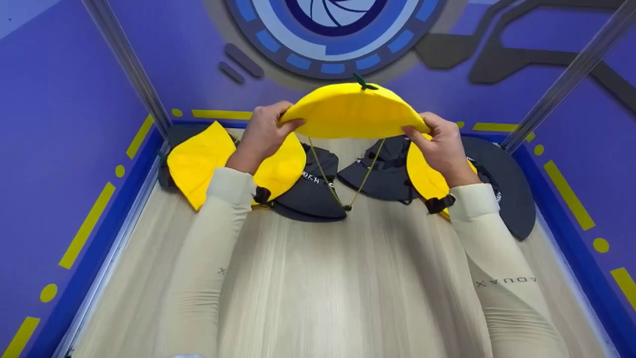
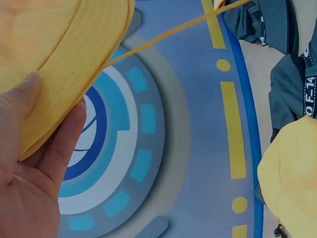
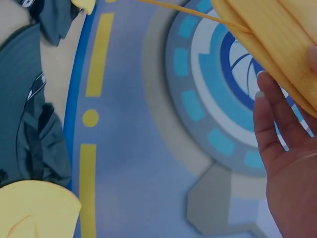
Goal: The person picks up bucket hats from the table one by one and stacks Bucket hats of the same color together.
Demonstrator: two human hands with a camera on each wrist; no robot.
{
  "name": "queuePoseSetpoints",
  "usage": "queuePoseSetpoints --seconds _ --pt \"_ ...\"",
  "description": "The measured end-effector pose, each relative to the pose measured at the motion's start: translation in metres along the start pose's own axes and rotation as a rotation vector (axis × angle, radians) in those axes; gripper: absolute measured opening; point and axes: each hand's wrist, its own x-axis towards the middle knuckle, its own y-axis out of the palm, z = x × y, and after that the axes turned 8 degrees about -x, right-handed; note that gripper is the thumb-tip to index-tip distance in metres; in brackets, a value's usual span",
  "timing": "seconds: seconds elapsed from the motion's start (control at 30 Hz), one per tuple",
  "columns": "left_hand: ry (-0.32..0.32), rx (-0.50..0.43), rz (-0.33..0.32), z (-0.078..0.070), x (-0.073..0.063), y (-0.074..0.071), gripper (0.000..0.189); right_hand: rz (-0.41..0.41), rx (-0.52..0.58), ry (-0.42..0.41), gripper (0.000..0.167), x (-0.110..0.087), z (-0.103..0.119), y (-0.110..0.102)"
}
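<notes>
A yellow bucket hat (image 1: 350,112) with a small dark green leaf tuft (image 1: 365,83) on top is held up in the air, folded flat. My left hand (image 1: 266,132) pinches its left end, thumb in front and fingers behind. At the opposite end, my right hand (image 1: 437,144) grips the brim the same way. Both wrist views show the thumb and fingers closed over the stitched brim (image 2: 81,69). A thin yellow chin cord (image 1: 325,176) hangs below the hat in a V, meeting at a dark toggle (image 1: 348,207) above the table.
On the wood-grain table (image 1: 323,278), yellow hats (image 1: 201,164) and dark hats (image 1: 310,196) lie overlapping at the back left. Another yellow hat (image 1: 422,164) and dark hats (image 1: 512,184) lie at the back right. Blue panels (image 1: 59,124) with metal posts (image 1: 131,64) enclose the table.
</notes>
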Motion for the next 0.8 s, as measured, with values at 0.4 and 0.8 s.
queuePoseSetpoints --seconds 0.4,0.8 --pt "-0.107 -0.078 -0.019 -0.005 -0.028 -0.03 0.036 0.021 0.111 -0.043 0.022 -0.005 0.035 0.013" --pt "-0.156 -0.029 -0.013 -0.013 -0.053 -0.05 0.037 0.062 0.112 -0.086 0.02 -0.018 0.051 0.031"
